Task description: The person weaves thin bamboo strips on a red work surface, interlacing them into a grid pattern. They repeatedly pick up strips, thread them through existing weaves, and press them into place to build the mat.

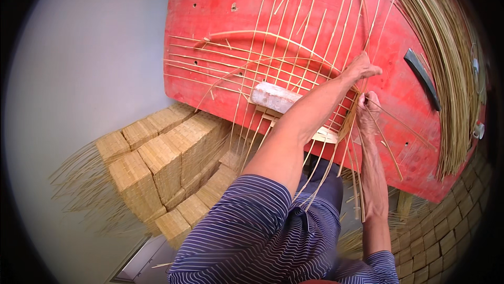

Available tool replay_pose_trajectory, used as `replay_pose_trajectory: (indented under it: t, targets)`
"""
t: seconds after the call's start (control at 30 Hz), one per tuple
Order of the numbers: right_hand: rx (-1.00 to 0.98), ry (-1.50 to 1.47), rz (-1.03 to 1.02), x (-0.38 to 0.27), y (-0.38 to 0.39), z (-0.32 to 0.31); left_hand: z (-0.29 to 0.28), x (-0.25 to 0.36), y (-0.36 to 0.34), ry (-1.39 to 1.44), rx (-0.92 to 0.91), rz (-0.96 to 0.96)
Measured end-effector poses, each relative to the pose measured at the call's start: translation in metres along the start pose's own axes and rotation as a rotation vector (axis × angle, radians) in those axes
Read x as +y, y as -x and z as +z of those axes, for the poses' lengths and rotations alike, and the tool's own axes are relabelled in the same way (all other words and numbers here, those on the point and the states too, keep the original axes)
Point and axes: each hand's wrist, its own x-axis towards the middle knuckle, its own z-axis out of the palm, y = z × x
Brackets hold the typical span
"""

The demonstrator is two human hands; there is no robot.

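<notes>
A flat open lattice of thin bamboo strips (286, 61) lies on a red board, with crossing strips spread outward from it. My left hand (362, 67) is at the lattice's right side, closed around a long strip that curves up from it; some of its fingers are hidden. Just below, my right hand (369, 106) pinches strips at the woven corner, and loose ends fan out around it. A pale worn block (275, 96) rests on the lattice near its front edge, partly behind my left forearm. Flatter woven bands (328, 134) show at the near edge.
The red board (210, 16) slopes across the view. A dark, narrow, blade-like tool (422, 79) lies at its right, beside a thick bundle of long strips (446, 63). Stacked blocks of woven bamboo pieces (163, 153) stand at lower left; more woven pieces (446, 239) are at lower right.
</notes>
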Motion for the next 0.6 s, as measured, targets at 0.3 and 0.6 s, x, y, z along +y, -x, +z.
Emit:
replay_pose_trajectory:
  t: [0.3,0.6]
  targets:
    - [-0.003,-0.077,0.035,-0.019,0.004,0.011,-0.017,0.018,-0.051,-0.005,0.527,0.049]
    - [-0.042,-0.170,-0.066,0.002,0.000,0.007,-0.056,-0.092,0.044,0.092,0.869,0.217]
